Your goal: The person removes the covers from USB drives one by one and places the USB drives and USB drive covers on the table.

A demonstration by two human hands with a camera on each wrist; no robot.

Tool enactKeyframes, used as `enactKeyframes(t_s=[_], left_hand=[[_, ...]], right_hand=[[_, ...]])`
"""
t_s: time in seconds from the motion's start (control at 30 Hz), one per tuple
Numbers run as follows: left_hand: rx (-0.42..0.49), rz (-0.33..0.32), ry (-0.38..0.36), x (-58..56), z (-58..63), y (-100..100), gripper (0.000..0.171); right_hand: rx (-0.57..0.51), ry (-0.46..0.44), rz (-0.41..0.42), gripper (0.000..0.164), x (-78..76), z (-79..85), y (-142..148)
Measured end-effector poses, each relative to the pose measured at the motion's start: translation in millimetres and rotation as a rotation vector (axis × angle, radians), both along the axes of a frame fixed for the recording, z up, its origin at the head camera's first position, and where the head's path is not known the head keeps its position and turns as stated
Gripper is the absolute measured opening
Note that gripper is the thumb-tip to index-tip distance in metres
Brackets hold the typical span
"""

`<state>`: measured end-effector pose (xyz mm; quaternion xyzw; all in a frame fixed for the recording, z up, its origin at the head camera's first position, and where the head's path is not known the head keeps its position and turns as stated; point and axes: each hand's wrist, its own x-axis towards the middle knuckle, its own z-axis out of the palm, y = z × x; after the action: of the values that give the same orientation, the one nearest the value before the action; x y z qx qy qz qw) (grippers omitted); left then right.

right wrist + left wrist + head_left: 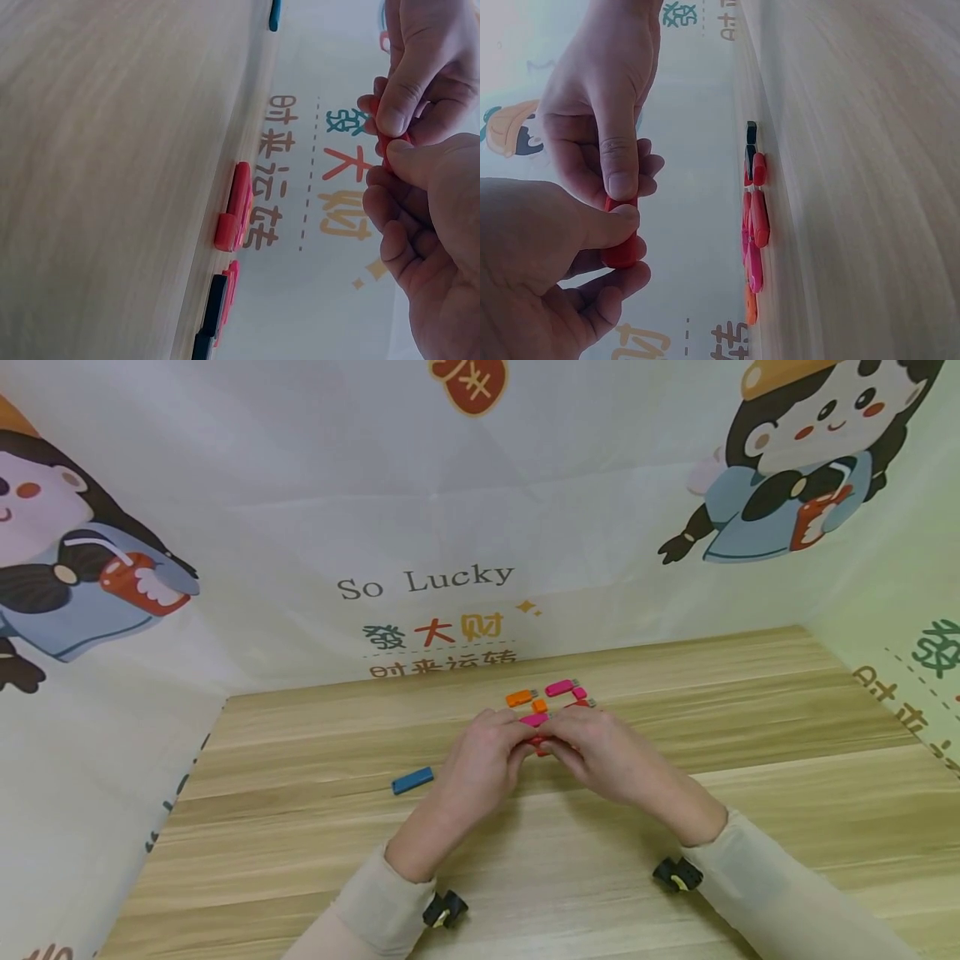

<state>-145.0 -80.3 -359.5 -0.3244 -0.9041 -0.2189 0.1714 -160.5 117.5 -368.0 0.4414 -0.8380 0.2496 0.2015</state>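
Observation:
My left hand (480, 756) and right hand (607, 752) meet above the table. Between them they pinch a red USB stick (621, 255), raised off the wood. In the left wrist view the left thumb presses on its body, while the right thumb and fingers grip the other end. The right wrist view shows the same red stick (387, 150), mostly covered by fingers. Beyond the hands lie an orange USB stick (519, 698), a pink one (560, 687) and small caps, including an orange cap (539, 706). Black pieces (751, 161) lie beside red ones.
A blue USB stick (412, 781) lies on the wooden table (300, 835), left of the hands. Behind the table hangs a pale printed cloth (300, 527) with cartoon figures and lettering; it also runs along both sides.

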Motion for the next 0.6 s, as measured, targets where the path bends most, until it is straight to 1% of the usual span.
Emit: enactKeyframes(t_s=[0.2,0.37,0.47,0.6], left_hand=[[0.003,0.020,0.001,0.8,0.7,-0.2,0.013],[-0.005,0.031,0.000,1.1,0.7,-0.2,0.011],[-0.007,0.028,0.003,1.5,0.7,-0.5,0.012],[-0.009,0.012,0.011,1.1,0.4,-0.9,0.015]], right_hand=[[-0.024,0.029,-0.004,0.017,-0.2,-1.2,-2.7],[-0.021,0.050,-0.006,0.017,-1.7,-3.9,-3.3],[-0.019,0.053,-0.003,0.018,-1.8,-4.0,-2.7],[-0.019,0.031,0.007,0.019,-1.2,-2.4,-0.7]])
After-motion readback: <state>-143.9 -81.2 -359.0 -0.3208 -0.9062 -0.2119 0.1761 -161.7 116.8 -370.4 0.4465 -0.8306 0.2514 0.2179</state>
